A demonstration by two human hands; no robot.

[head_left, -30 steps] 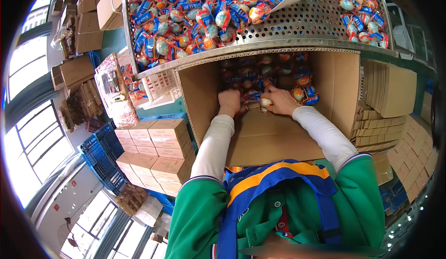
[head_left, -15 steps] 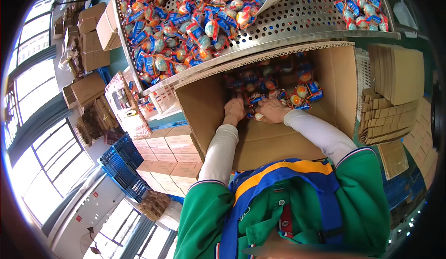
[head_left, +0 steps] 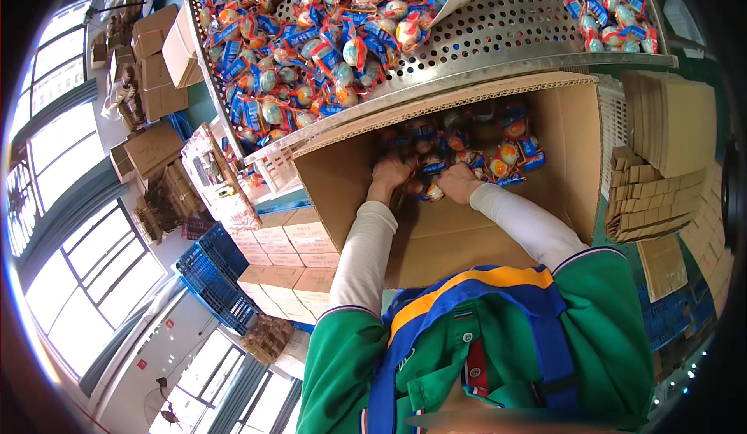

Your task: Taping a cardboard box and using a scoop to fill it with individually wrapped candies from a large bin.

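Both hands work inside the open cardboard box in the head view, the only view I have. My left hand rests knuckles-up on the heap of small wrapped packets at the far end of the box; its fingers are buried among them, so I cannot tell whether it grips one or lies slack. My right hand sits just beside it, curled around a single packet with a pale rounded end, which it holds against the pile. White sleeves run back to a green jacket with blue and yellow straps.

Above the box, a perforated metal bench carries a far larger spread of the same blue, orange and pale packets, touching one another in a loose drift. Flattened cardboard sheets are stacked to the right, sealed cartons and blue crates to the left.

In my judgement, the step goes well if I press packets flat into the far corners first, keep both wrists clear of the box flap, and avoid crushing the rounded contents.
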